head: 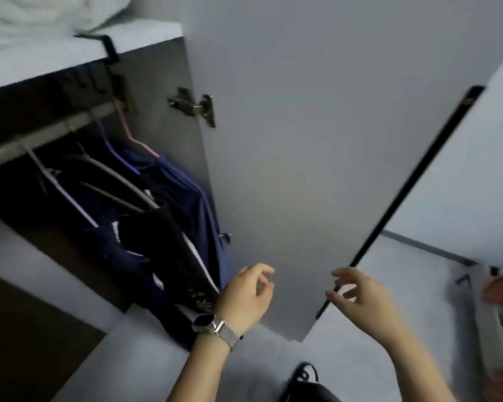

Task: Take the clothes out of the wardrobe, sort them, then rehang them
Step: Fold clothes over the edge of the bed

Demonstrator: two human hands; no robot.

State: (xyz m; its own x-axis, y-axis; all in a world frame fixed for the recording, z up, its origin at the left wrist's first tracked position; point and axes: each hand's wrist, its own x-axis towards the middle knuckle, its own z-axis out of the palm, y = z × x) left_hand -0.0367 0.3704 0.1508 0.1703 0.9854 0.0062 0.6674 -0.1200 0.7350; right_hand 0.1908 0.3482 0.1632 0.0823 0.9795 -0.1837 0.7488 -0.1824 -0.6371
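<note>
**Both hands at the open wardrobe door**

Left of the door (288,169), dark clothes (145,227) hang on hangers from the rail (41,134) inside the wardrobe. The left hand (244,297), loosely curled, holds nothing in its grip. The right hand (357,300) hovers at the door's edge, fingers relaxed, grip wide.

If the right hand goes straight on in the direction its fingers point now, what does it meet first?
Most likely the dark front edge of the open wardrobe door. The right hand points up and left with loosely curled fingers, its fingertips right at that edge, holding nothing. Whether they already touch it is unclear from this single view.
</note>
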